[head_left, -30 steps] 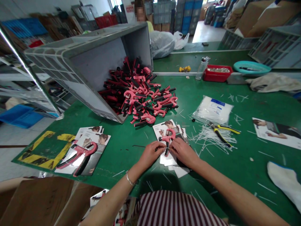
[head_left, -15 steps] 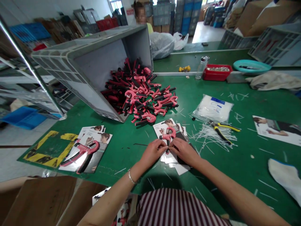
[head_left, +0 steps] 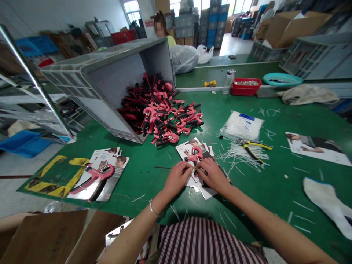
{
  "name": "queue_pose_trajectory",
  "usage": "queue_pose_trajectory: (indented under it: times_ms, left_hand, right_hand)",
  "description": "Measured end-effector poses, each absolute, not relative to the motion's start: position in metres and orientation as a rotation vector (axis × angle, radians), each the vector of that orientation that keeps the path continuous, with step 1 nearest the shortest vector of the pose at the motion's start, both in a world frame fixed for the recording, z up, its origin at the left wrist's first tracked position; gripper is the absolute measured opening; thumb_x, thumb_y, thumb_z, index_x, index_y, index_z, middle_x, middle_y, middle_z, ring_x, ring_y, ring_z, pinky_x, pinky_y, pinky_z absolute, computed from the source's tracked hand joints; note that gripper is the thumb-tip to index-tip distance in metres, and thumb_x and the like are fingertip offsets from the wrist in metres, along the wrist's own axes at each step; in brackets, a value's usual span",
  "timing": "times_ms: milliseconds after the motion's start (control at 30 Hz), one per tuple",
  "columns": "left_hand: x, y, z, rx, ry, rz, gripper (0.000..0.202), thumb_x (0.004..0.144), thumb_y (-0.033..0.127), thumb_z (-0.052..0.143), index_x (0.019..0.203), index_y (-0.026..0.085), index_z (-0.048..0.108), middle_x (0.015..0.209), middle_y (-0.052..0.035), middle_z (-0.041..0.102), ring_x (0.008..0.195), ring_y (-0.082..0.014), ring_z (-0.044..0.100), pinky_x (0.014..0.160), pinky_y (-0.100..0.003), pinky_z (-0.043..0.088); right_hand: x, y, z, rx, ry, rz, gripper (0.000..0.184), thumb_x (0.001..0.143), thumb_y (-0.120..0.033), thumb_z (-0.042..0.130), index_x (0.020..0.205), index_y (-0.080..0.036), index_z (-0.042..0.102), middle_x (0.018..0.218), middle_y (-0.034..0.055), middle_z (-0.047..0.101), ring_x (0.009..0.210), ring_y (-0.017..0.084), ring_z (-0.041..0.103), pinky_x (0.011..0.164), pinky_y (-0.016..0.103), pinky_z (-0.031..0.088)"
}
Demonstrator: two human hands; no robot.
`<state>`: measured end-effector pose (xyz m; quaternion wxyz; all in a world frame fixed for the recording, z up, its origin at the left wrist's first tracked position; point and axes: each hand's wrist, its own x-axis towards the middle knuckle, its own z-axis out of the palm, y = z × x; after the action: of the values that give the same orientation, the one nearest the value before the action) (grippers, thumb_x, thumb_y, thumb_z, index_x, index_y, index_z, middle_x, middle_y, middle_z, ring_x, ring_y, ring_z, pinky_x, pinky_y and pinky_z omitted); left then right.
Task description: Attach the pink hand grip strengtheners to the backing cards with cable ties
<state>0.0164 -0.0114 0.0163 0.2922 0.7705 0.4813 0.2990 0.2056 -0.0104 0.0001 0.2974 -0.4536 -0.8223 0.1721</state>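
Note:
A pink and black spring hand-grip exerciser (head_left: 197,153) lies on a stack of printed cards (head_left: 181,148) in front of me. My left hand (head_left: 177,179) and my right hand (head_left: 213,176) meet over its lower handle, both closed with thumb and finger pinched. A thin pale strip, apparently a cable tie, shows between the fingertips; much of it is hidden. Just right of the stack, loose white cable ties (head_left: 233,157) are spread under yellow and black pliers (head_left: 254,153). Farther left, another hand-grip exerciser (head_left: 96,176) rests on printed cards (head_left: 119,168).
A tipped grey crate (head_left: 117,69) spills many exercisers (head_left: 165,110) onto the green table (head_left: 148,156). Behind the pliers lies a bag of cable ties (head_left: 243,125). A red tray (head_left: 245,90), glass bottle (head_left: 228,82) and white glove (head_left: 324,201) are also around. A person (head_left: 172,40) is beyond the crate.
The view has shifted slightly, so the table's right side appears farther left. Both hands stay pinched at the exerciser's handle, with only small finger movement.

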Motion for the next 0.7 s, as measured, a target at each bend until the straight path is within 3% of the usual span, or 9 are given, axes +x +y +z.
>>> queue_pose_trajectory:
  times_ms: [167,367,500,700]
  left_hand:
    - [0.031,-0.025,-0.021,2.189,1.471,0.902,0.042,0.081,0.025,0.067,0.119,0.018,0.051,0.121,-0.0124,0.057,0.117,-0.0284,0.051,0.104,-0.047,0.039]
    - [0.025,-0.024,-0.031,2.196,1.479,0.907,0.014,0.089,0.023,0.059,0.101,0.019,0.054,0.118,-0.0115,0.058,0.116,-0.0256,0.051,0.104,-0.045,0.039]
    - [0.034,-0.015,-0.025,2.086,1.594,0.87,0.026,0.086,0.028,0.062,0.108,0.018,0.052,0.115,-0.0111,0.057,0.113,-0.0258,0.051,0.102,-0.044,0.04]
    - [0.049,0.004,-0.031,2.053,1.71,0.793,0.025,0.075,0.015,0.061,0.098,0.019,0.053,0.104,-0.0082,0.057,0.107,-0.026,0.051,0.099,-0.044,0.038]
  right_hand:
    - [0.202,-0.013,-0.007,-1.208,-2.005,0.556,0.008,0.092,-0.019,0.055,0.089,-0.022,0.061,0.098,0.0042,0.067,0.096,0.024,0.054,0.09,0.042,0.038]
    - [0.213,-0.021,-0.025,-1.37,-1.751,0.525,0.009,0.092,-0.023,0.054,0.086,-0.023,0.061,0.109,0.0053,0.064,0.107,0.025,0.052,0.097,0.045,0.034]
    - [0.215,-0.025,-0.035,-1.4,-1.708,0.518,0.011,0.092,-0.026,0.052,0.085,-0.023,0.06,0.111,0.0064,0.063,0.108,0.025,0.052,0.096,0.045,0.035]
    - [0.206,-0.035,-0.032,-1.372,-1.697,0.537,0.015,0.096,-0.03,0.048,0.086,-0.024,0.058,0.103,0.0046,0.065,0.105,0.024,0.055,0.095,0.044,0.037]
